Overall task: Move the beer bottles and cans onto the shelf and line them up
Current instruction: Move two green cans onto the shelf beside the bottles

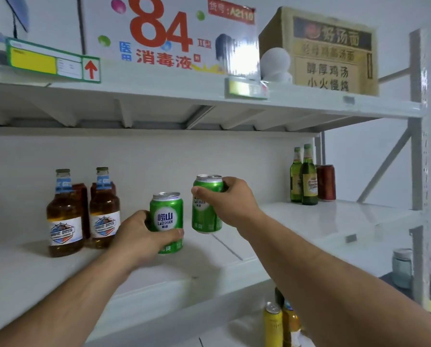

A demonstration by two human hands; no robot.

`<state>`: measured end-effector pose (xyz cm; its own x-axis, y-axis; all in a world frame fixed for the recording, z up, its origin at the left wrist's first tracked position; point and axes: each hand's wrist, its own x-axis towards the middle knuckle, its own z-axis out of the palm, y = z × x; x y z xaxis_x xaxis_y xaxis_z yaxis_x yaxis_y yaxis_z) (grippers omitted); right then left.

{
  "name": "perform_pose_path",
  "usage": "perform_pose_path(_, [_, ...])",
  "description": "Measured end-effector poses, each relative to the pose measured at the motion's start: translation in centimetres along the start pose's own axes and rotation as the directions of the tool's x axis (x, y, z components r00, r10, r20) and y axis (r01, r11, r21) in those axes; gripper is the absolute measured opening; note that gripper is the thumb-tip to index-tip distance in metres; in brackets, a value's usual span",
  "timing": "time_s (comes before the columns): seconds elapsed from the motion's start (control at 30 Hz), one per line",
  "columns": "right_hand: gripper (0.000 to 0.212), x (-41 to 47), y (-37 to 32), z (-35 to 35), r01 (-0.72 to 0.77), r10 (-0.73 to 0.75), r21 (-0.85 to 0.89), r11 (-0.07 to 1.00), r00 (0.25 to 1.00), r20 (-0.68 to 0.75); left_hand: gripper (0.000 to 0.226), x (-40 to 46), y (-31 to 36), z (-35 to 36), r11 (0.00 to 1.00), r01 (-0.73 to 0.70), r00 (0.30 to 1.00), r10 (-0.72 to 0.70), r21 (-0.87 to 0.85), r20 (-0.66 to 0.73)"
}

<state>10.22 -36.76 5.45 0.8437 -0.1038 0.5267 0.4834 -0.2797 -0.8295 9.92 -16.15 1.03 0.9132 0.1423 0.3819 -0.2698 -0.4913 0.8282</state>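
On the upper shelf board [159, 88] stands a large white carton [169, 33] printed with a red "84" and blue and red Chinese characters. To its right sits a brown cardboard box [334, 51] with dark Chinese lettering, and a white rounded object [275, 63] rests between the two, against the brown box. A green-framed shelf label [52, 62] with a yellow panel and a red up arrow hangs at the board's front edge, left. At the lower right, past the grey rack upright [418, 121], stands a bluish glass jar [402, 267].
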Motion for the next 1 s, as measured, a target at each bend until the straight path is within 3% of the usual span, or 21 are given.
perform_pose_path(0.47, [0.031, 2.2, 4.3, -17.0, 0.02, -0.02, 0.001, 1.0, 0.999, 0.043, 0.053, -2.3, 8.3, 15.7, 0.995, 0.039, 0.999, -0.039, -0.094, -0.001])
perform_pose_path(1.0, [0.035, 11.0, 12.8, -25.2, 0.023, -0.023, -0.065, 0.998, 1.0, 0.001, 0.059, 5.5, 12.0, 27.8, 0.999, -0.029, 0.997, 0.03, -0.018, 0.075])
